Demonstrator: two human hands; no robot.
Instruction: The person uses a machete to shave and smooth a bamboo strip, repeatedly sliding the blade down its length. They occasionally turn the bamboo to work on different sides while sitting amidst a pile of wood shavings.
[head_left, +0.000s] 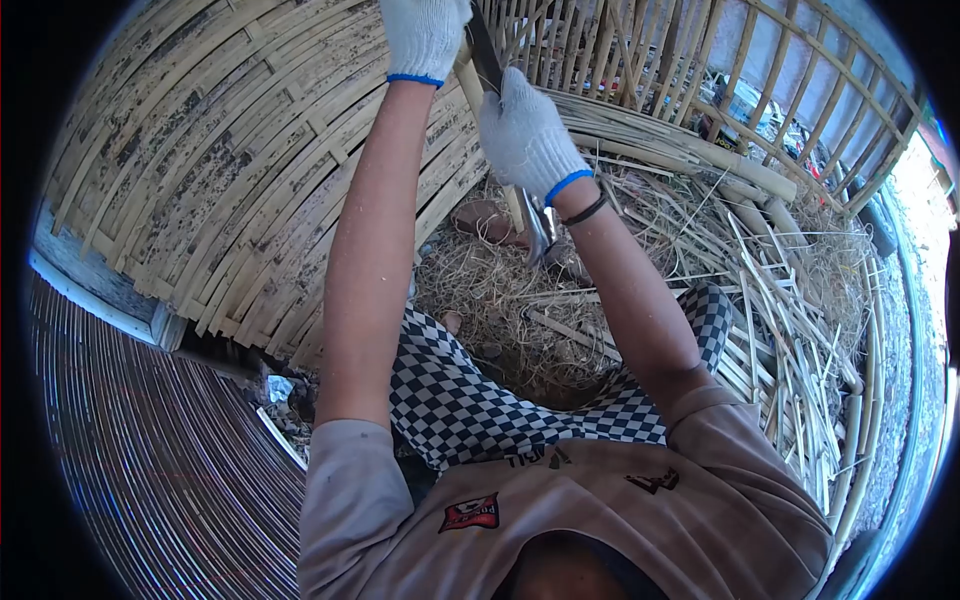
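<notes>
My left hand (425, 40), in a white knit glove with a blue cuff, is at the top edge of the head view, its fingertips partly cut off. It appears closed around the upper end of a pale bamboo piece (468, 88) that slants down between my hands. Lower and to the right, my right hand (528, 135), gloved alike, is closed on a knife. The dark knife blade (485, 48) points up past the left hand, alongside the bamboo. Beneath the right wrist shows a shiny curved metal part (540, 235).
A woven bamboo panel (240, 150) leans at left. Split bamboo strips (780, 340) lie at right, beside bamboo poles (740, 170). Thin shavings (480, 290) cover the ground before my checkered trousers (460, 390). A bamboo slat fence (660, 60) stands behind.
</notes>
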